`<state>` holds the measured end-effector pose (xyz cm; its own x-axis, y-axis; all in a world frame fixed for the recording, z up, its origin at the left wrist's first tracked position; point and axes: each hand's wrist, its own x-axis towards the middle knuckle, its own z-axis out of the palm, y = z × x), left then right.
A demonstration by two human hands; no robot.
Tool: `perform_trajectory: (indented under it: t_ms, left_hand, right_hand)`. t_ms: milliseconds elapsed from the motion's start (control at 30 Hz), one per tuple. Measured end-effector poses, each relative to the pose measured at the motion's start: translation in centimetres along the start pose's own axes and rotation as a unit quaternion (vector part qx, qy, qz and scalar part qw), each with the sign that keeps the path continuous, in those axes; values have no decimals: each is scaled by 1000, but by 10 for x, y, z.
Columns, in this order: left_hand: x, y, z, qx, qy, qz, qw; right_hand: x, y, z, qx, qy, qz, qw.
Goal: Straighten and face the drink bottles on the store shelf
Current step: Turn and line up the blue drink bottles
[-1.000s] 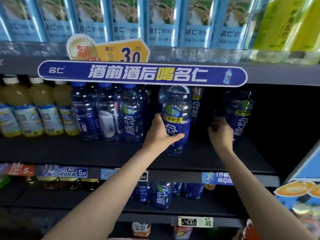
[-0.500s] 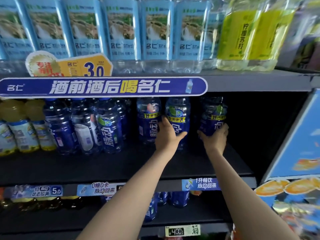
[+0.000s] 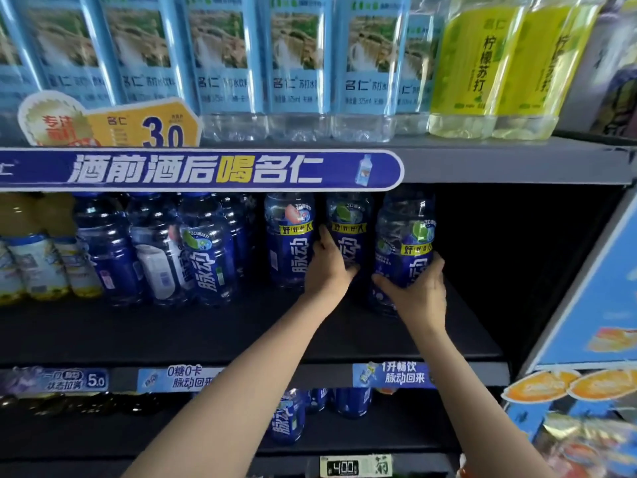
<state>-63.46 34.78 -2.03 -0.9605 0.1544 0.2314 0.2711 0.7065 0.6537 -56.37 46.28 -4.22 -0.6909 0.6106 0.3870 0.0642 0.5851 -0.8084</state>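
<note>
Bottles: two big blue ones in hand on the middle shelf (image 3: 396, 343), centre of view. Left hand (image 3: 329, 270) curled round one bottle (image 3: 350, 232), right hand (image 3: 418, 291) cupping another (image 3: 405, 250), label nearly front. At 9 o'clock, a small bottle (image 3: 155, 267) showing its back, unfaced.

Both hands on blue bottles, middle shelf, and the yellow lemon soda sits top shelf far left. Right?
Not quite. The head view shows the yellow lemon soda bottles at the top shelf's far right. The rest holds: the left hand and right hand each grip a blue bottle on the middle shelf.
</note>
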Motion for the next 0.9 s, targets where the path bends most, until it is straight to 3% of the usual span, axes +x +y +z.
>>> perform_trajectory:
  t_ms: [133,400,567,667,733,833,900]
  left_hand:
    - [-24,-26,-12,-25,-6,84,996]
    - [-59,-35,-31,-106,-142,115,977]
    - [-86,-33,-37,-191,-194,100,957]
    - [-102,-38,-52,-251,-244,61,935]
    - [-114,-44,-70,-288,-259,33,921]
    - [-132,-53,-102,-361,-280,-22,889]
    - [-142,-57,-121,-409,-297,-50,861]
  right_hand:
    - [21,-11,-5,95,-12,-27,995]
    - [-4,-35,-23,-66,-8,-29,997]
    - [-49,-57,-37,-73,-39,-47,995]
    - [-67,-73,-41,-11,-81,-31,996]
    - [-74,-80,-43,59,-127,24,990]
    - [-86,-85,-46,192,-189,113,956]
    - [-92,-92,-52,260,-210,122,935]
